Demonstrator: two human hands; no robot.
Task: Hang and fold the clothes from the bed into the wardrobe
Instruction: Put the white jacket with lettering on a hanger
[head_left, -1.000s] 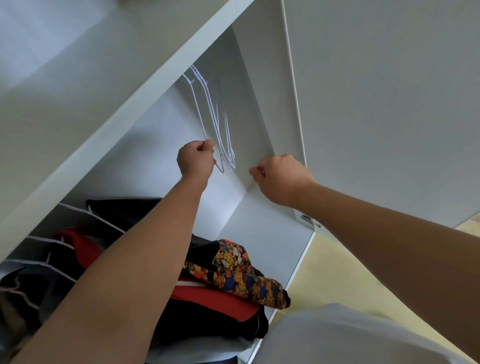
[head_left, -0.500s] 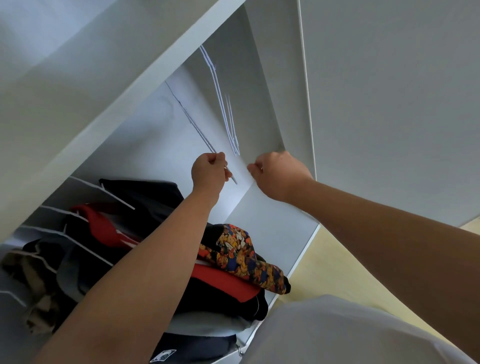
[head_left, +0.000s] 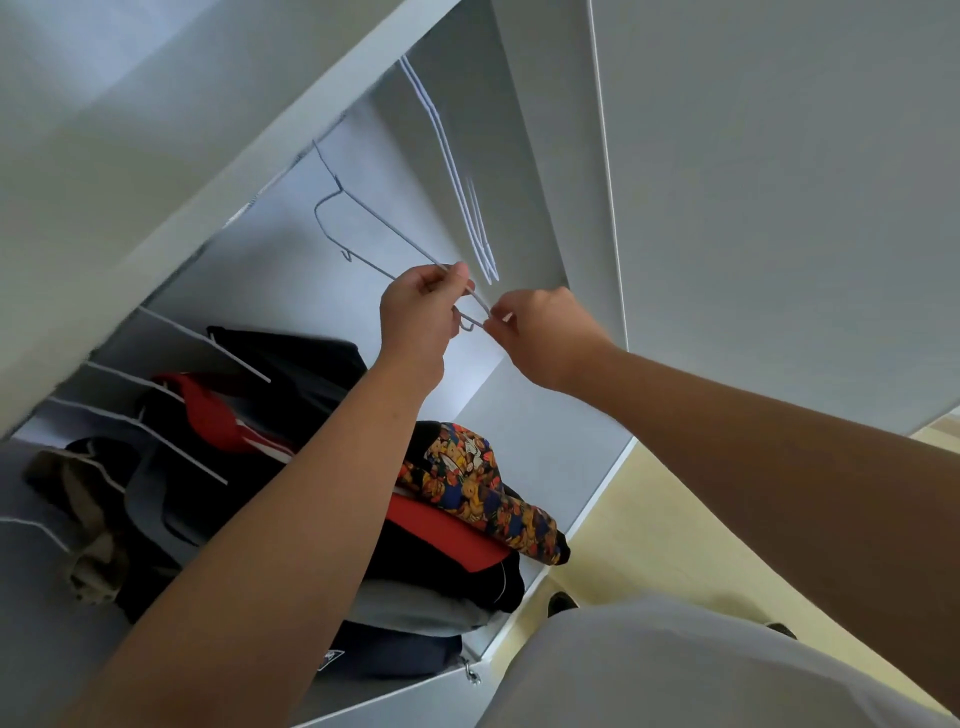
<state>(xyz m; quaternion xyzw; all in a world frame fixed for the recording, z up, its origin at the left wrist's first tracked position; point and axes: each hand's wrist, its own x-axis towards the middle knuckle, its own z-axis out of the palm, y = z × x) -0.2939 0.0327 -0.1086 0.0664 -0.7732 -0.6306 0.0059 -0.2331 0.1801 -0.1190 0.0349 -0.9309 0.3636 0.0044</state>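
Note:
I look into a white wardrobe (head_left: 524, 156). A thin white wire hanger (head_left: 363, 221) is held out in the open compartment. My left hand (head_left: 418, 317) grips its lower wire near one end. My right hand (head_left: 545, 332) pinches the hanger's corner just beside the left hand. Two or three more white hangers (head_left: 457, 187) hang against the right inner wall. Below my arms lies a stack of folded clothes (head_left: 457, 540), with a colourful patterned garment (head_left: 478, 483) on top of a red one.
Dark, red and grey garments on white hangers (head_left: 176, 415) fill the left of the compartment. The open wardrobe door (head_left: 779, 208) stands on the right. Pale yellow floor (head_left: 649, 545) shows beyond the wardrobe's bottom edge (head_left: 587, 519).
My left hand has pulled one hanger away from the bunch at the wall and down towards me. My right hand has come over and taken hold of its corner.

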